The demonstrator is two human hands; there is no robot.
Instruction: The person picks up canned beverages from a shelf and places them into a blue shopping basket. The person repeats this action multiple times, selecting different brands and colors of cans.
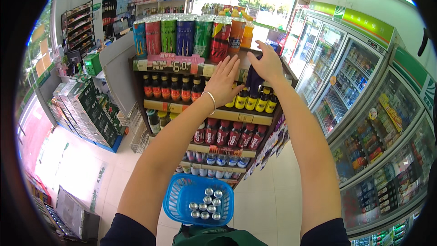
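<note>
My left hand, with a bangle at its wrist, is spread flat before the top shelf's front edge. It holds nothing. Close to its fingertips stands a red-and-black drink can, at the end of a row of tall cans. My right hand is over the right end of that shelf, and a dark cloth hangs from it past the shelf edge. Its grip on the cloth is partly hidden. An orange can and orange-coloured bottles stand beyond my hands.
Below are yellow-labelled bottles and dark red bottles on shelves. A blue basket with several small cans stands at my feet. Glass-door fridges line the right; stacked cartons and a grey panel are left.
</note>
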